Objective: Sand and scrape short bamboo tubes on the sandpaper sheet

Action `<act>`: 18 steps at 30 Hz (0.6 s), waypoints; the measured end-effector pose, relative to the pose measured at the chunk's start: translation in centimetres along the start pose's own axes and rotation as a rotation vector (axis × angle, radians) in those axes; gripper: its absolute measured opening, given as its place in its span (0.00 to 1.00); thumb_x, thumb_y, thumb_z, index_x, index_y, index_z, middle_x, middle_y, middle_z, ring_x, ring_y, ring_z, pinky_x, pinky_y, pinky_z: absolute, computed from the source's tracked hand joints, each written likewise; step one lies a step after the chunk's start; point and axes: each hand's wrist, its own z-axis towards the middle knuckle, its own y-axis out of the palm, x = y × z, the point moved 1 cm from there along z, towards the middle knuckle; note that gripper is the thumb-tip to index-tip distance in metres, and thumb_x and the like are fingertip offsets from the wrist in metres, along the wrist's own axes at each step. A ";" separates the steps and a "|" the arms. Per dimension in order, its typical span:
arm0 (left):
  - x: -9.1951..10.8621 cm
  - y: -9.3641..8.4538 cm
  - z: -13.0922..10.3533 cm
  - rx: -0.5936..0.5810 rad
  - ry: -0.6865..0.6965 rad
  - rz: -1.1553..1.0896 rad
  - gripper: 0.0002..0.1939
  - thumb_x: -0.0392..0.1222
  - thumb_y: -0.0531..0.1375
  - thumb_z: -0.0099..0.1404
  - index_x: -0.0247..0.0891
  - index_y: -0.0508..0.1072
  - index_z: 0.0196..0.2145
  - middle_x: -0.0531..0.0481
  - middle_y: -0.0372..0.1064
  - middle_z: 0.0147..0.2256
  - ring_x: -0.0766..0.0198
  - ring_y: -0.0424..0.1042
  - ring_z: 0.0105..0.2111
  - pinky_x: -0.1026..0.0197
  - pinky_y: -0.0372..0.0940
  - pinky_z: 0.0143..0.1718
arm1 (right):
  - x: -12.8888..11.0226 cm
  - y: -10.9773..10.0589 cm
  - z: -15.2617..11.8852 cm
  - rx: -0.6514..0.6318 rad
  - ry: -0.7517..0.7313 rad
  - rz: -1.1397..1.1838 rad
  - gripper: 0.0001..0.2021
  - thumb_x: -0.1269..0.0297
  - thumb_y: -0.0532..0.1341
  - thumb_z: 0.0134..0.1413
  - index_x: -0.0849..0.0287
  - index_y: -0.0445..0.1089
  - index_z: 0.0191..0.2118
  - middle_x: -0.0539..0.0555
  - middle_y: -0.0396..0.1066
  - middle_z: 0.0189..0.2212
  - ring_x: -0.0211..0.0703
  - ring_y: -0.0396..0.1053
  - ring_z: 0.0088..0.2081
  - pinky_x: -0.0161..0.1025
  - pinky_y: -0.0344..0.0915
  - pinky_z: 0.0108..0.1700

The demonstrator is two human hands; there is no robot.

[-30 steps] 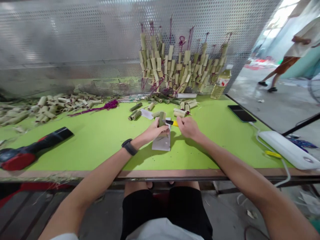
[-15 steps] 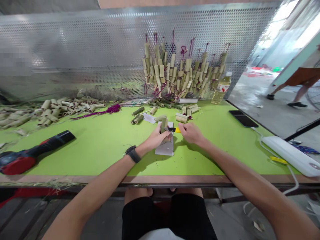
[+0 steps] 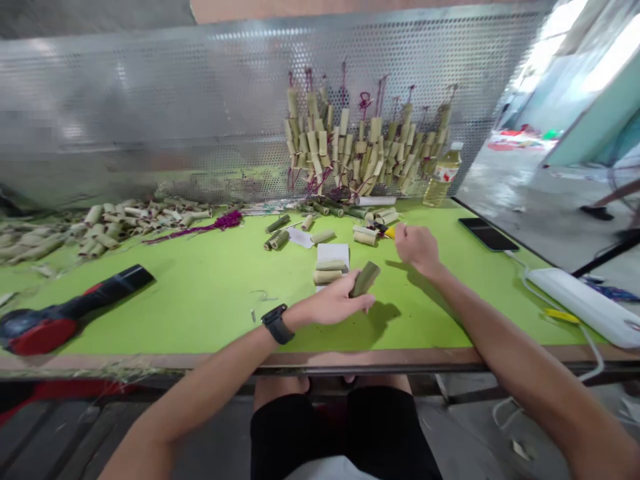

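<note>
My left hand (image 3: 337, 300) is closed on a green bamboo tube (image 3: 367, 277), held tilted over the near middle of the table. Higher and to the right, my right hand (image 3: 416, 247) grips a yellow-handled knife (image 3: 389, 231); its dark end points left, close to some short bamboo tubes (image 3: 365, 237). Just beyond my left hand, two pale bamboo pieces (image 3: 329, 275) lie across a white pad (image 3: 333, 251). Fingers partly cover the tube's lower end.
Bamboo strings with purple cord (image 3: 360, 147) lean on a perforated metal panel (image 3: 150, 120). Loose bamboo tubes (image 3: 105, 230) and purple cord (image 3: 227, 220) lie left, beyond a red-black power tool (image 3: 75, 310). Right are an oil bottle (image 3: 443, 177), phone (image 3: 487, 235) and white power strip (image 3: 583, 307).
My left hand has moved right and nearer, off the pad, with the bamboo tube. My right hand has drawn the knife away to the right, uncovering the pieces on the pad.
</note>
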 end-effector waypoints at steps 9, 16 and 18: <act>-1.0 -3.6 1.8 0.478 -0.015 -0.289 0.13 0.36 0.69 0.76 0.41 0.68 0.49 0.58 0.71 0.29 0.62 0.75 0.32 0.57 0.70 0.42 | -2.0 3.5 -2.6 -0.166 -0.211 0.230 0.34 0.46 0.47 0.84 0.50 0.58 0.20 0.48 0.53 0.16 0.40 0.54 0.19 0.40 0.51 0.24; -1.3 -3.2 1.9 0.470 -0.033 -0.293 0.13 0.31 0.67 0.75 0.41 0.68 0.49 0.60 0.69 0.28 0.66 0.72 0.28 0.61 0.66 0.34 | -2.4 4.6 -3.3 -0.296 -0.308 0.342 0.31 0.50 0.48 0.84 0.49 0.55 0.22 0.45 0.51 0.16 0.37 0.48 0.17 0.39 0.45 0.22; -1.6 -3.2 2.0 0.465 -0.030 -0.290 0.13 0.31 0.67 0.75 0.41 0.67 0.48 0.60 0.69 0.27 0.66 0.71 0.27 0.62 0.64 0.32 | -2.4 4.6 -3.4 -0.295 -0.338 0.351 0.31 0.51 0.48 0.83 0.50 0.55 0.22 0.45 0.51 0.16 0.36 0.47 0.17 0.40 0.44 0.22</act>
